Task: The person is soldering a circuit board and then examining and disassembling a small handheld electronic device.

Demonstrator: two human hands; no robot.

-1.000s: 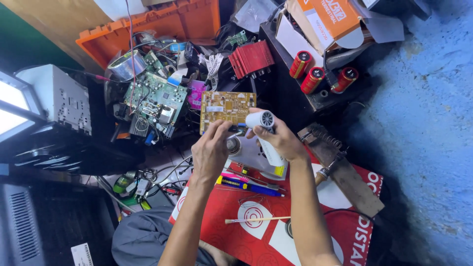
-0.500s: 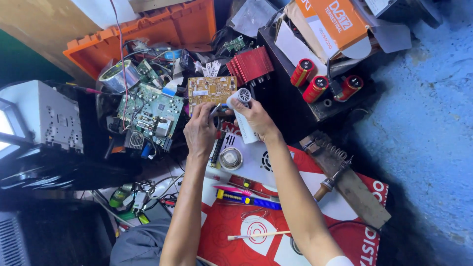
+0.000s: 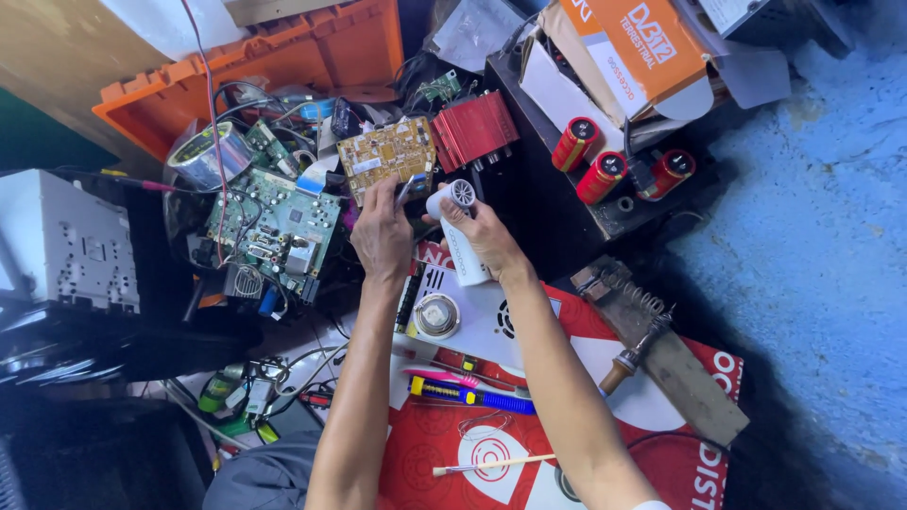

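Note:
My left hand pinches the lower edge of a yellow-tan circuit board together with a thin metal tool. My right hand grips a white cylindrical device with a round grille on its top end, held just right of the board. Both forearms reach up from the bottom of the view over a red and white mat.
A green circuit board and tape roll lie left, before an orange crate. A red finned heatsink, red capacitors, soldering iron on a stand, small round tin, blue-yellow tool, thin brush.
Both hands have moved further away from me with the yellow-tan board and the white device, toward the heatsink. The view has shifted with them.

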